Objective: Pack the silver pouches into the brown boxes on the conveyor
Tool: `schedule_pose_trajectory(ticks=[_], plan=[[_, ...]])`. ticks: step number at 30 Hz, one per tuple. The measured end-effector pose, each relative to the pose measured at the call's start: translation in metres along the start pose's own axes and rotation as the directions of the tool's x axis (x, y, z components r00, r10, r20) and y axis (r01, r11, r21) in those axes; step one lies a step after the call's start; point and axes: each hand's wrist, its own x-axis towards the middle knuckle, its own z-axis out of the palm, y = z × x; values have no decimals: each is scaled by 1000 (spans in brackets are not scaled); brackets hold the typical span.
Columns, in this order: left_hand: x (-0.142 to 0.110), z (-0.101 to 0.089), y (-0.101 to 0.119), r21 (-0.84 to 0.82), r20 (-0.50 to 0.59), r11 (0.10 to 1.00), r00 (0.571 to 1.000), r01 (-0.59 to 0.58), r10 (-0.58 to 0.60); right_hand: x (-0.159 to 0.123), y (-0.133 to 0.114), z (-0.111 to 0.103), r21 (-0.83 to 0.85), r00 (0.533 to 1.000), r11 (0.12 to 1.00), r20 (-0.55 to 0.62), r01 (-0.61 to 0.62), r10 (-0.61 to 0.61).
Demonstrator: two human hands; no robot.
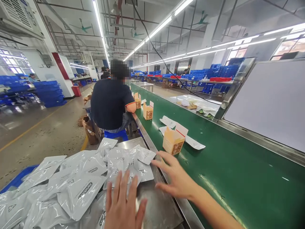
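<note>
My left hand point(124, 203), its fingers spread, is over the near edge of a heap of white plastic pouches point(82, 187). A small pale edge shows beside its thumb, too hidden to name. To the right, my right hand point(175, 175) hovers over the metal edge of the table, fingers apart and nothing in them. Its fingertips are close to a pouch point(145, 155) at the heap's right side. Just beyond stands an open-topped cardboard box point(173, 143) on the green conveyor belt point(233, 171), its flaps raised.
Flat white pouches point(195, 143) lie on the belt behind the near box. Farther along stands another open box point(148, 111). A person in a dark shirt point(109, 101) sits on a blue stool point(116, 135) ahead. A metal-framed white panel point(267, 101) rises at right.
</note>
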Motion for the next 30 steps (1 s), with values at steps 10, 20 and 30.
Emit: schedule_pose_trajectory(ticks=[10,20,30], plan=[[48,-35,6,561,-282,736,923,379,-260,78,-15,79,-39,890,998,456,54,-31],[54,-39,-2,518,-402,789,908,330,-116,80,1,80,-9,912,995,401,97,-86],[18,-16,13,419,-496,860,721,-291,485,26,-20,-11,307,907,949,417,-73,-65]])
